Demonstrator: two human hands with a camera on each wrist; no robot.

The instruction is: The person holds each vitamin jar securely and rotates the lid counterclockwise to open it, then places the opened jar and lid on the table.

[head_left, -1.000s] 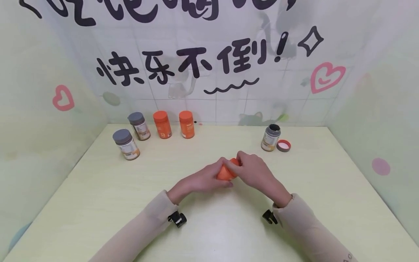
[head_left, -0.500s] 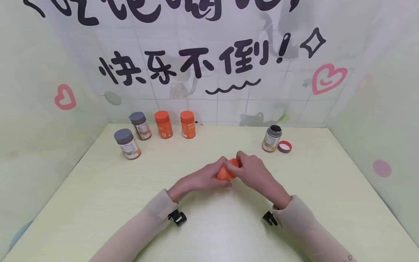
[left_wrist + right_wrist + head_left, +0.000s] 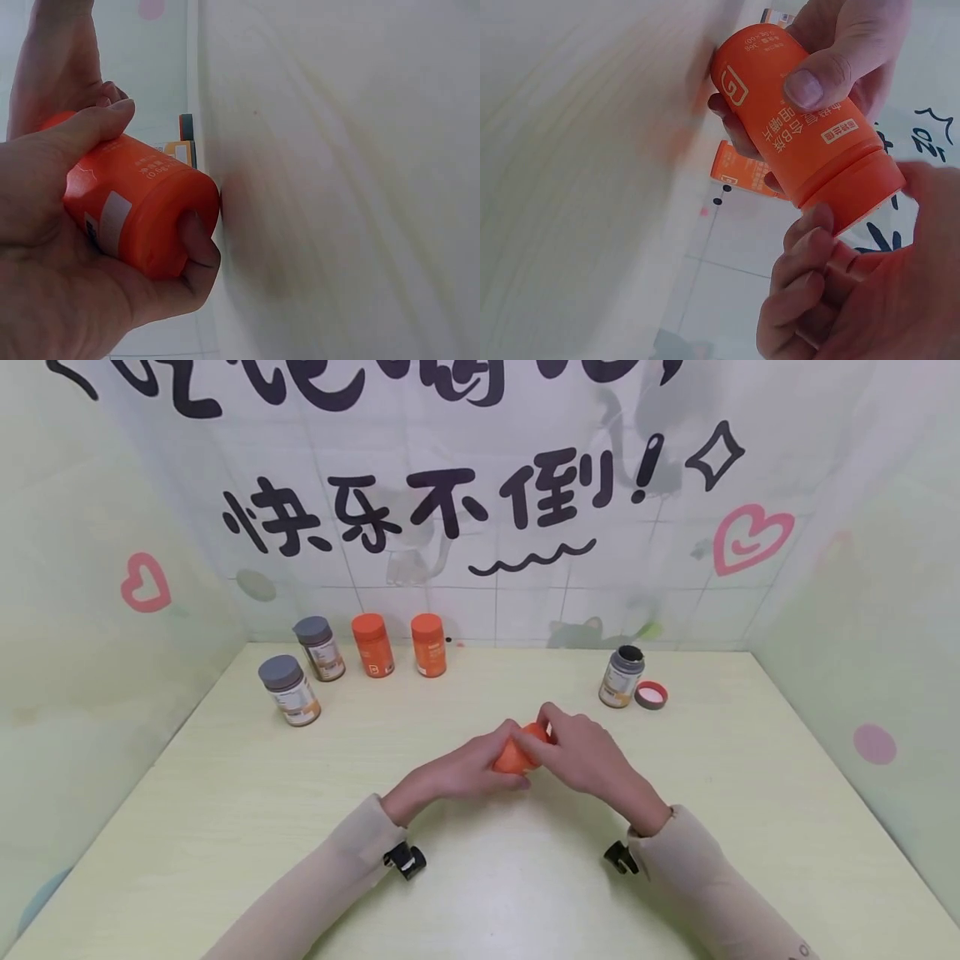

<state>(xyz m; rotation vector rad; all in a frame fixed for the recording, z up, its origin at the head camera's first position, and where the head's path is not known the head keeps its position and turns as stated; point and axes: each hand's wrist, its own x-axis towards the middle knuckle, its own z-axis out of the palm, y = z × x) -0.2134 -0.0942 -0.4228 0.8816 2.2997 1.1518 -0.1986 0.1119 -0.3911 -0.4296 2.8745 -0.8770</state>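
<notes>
Orange and tilted, the bottle (image 3: 786,133) had barely shifted; the left hand (image 3: 472,768) gripped it, the right hand (image 3: 588,756) its lid (image 3: 859,189), still on.

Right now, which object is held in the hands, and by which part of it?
An orange cylindrical bottle: the left hand grips its body, the right hand its orange lid.
</notes>
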